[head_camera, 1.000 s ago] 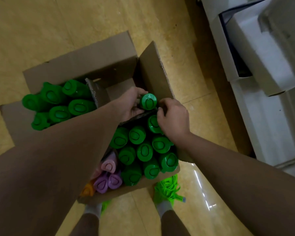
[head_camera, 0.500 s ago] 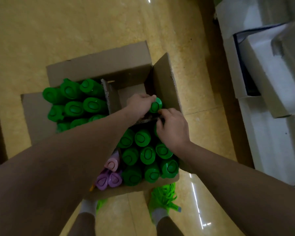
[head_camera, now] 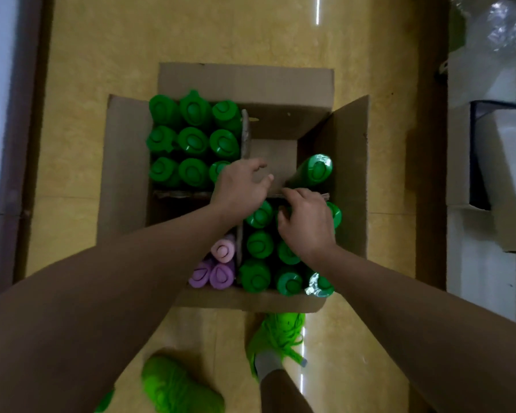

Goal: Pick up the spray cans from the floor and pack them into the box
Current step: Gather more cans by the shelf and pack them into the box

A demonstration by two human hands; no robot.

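Green-capped spray cans stood upright in the open brown cardboard box on the yellow floor, filling its far left compartment and its near right compartment. One more green spray can leaned tilted in the far right compartment, against the right wall, with nothing gripping it. Three pink and purple capped cans sat in the near left compartment. The left hand hovered over the cardboard divider at the box's middle, fingers relaxed and holding nothing. The right hand rested on the divider's edge above the near right cans, fingers bent; whether it pinched the cardboard could not be told. Bright green shoes stood just below the box.
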